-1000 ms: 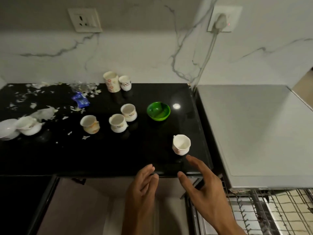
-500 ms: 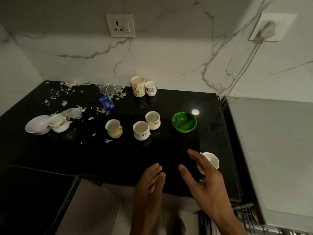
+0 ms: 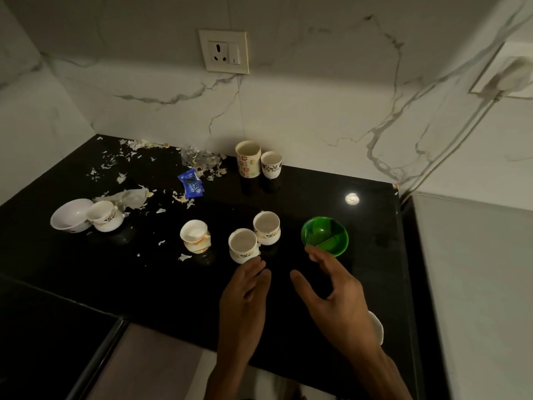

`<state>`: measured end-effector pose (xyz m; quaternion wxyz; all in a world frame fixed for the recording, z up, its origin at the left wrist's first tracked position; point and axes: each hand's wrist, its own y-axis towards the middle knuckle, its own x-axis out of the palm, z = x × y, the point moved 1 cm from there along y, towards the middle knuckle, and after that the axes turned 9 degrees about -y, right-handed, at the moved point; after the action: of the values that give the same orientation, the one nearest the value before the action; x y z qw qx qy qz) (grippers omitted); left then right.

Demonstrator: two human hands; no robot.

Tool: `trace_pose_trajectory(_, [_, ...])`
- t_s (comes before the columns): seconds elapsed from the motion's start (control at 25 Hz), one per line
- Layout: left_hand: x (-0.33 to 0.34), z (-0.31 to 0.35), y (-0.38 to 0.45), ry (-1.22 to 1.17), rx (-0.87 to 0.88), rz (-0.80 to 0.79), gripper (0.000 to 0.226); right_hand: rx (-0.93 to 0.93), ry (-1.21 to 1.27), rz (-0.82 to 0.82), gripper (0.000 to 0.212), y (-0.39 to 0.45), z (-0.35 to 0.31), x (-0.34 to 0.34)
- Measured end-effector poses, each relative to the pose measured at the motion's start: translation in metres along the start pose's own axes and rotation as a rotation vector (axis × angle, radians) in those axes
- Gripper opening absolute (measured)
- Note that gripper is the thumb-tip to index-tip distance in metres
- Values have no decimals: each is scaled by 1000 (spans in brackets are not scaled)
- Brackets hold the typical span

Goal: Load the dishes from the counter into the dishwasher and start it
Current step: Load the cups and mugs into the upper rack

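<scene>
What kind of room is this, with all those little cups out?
Most likely a home kitchen. A glossy black counter runs along a marble-look wall with a power socket, and used cups and a green bowl stand on it, among torn scraps and a blue wrapper.

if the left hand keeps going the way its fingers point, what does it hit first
Most likely the nearest white cup. The left hand has straight fingers aimed up and away across the black counter, their tips just short of that cup's base. Whether they already touch it is unclear, since the view doesn't settle depth.
</scene>
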<state>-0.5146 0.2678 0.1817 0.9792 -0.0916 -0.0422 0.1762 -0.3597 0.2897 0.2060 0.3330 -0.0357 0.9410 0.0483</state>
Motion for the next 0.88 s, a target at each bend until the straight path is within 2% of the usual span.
trace_pose_trajectory(0.2, [-4,8,35,17,16,-15,30,17,-11,0,55,25,-7,15])
trace_pose_trajectory(0.36, [-16,16,73,38,51,-30,28,35,36,58,44,48,-22,30])
trace_pose_trajectory(0.6, [-19,23,137,42,73,-57,27,45,3,99,49,82,-31,50])
trace_pose_trajectory(0.88, [-1,27,237,287,143,-87,44,80,-14,70,49,113,-30,58])
